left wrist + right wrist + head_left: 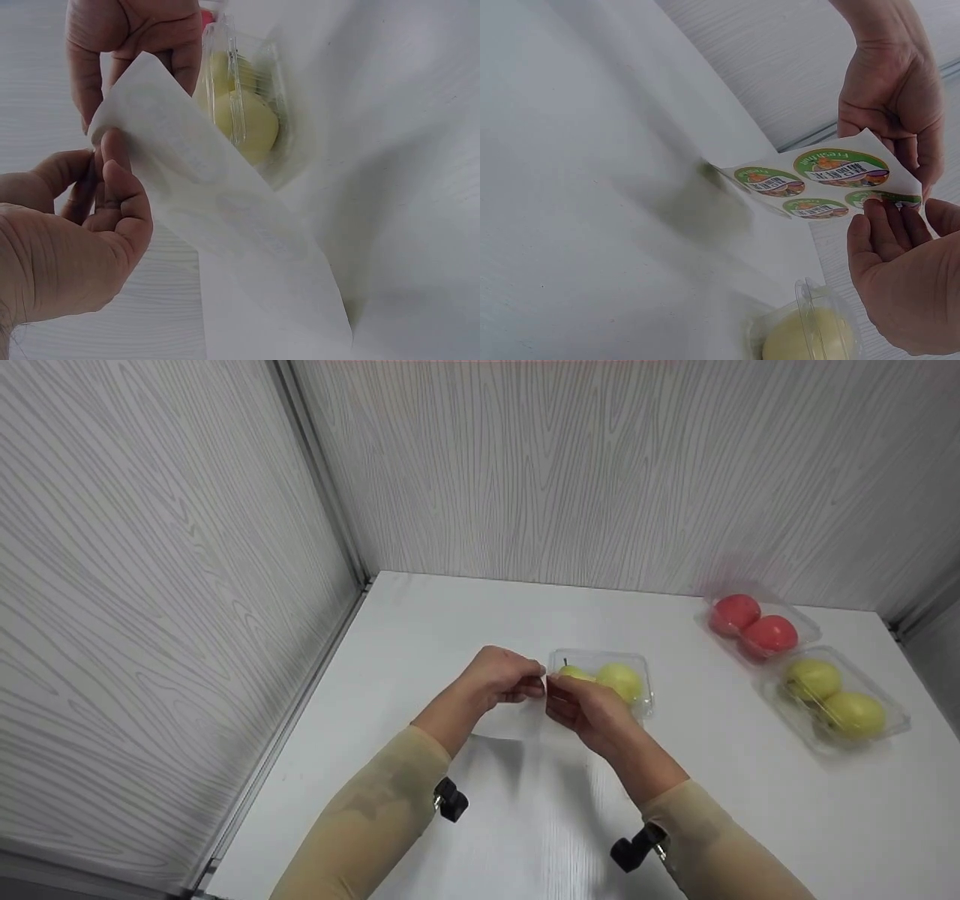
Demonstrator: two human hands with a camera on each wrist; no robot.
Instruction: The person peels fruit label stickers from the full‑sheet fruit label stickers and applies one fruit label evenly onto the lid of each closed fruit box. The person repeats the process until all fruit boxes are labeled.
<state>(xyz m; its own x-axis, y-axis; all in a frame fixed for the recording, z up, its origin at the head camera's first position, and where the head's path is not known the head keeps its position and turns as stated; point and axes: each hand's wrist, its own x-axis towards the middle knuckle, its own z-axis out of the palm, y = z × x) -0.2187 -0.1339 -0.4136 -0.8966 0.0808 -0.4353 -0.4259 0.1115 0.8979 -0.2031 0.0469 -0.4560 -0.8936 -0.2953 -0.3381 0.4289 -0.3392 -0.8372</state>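
My left hand (502,675) and right hand (592,709) meet at one end of a sheet of stickers (772,206). Oval green labels with orange fruit and lettering cover its front in the right wrist view. Its plain white back (225,199) faces the left wrist view. Bent fingers of my left hand (82,240) pinch a corner of the sheet. My right hand (911,277) pinches the same end, fingertips over an oval label at the edge. Whether that label is lifted, I cannot tell. Just behind my right hand stands a clear plastic box (651,701) with yellow-green pears (621,682), partly hidden.
On the right of the white table (450,615) lie a clear box (806,622) of two red fruits (769,636) and another clear box (896,720) of two yellow-green pears (855,715). Wood-grained panels (525,472) rise at the back and the left.
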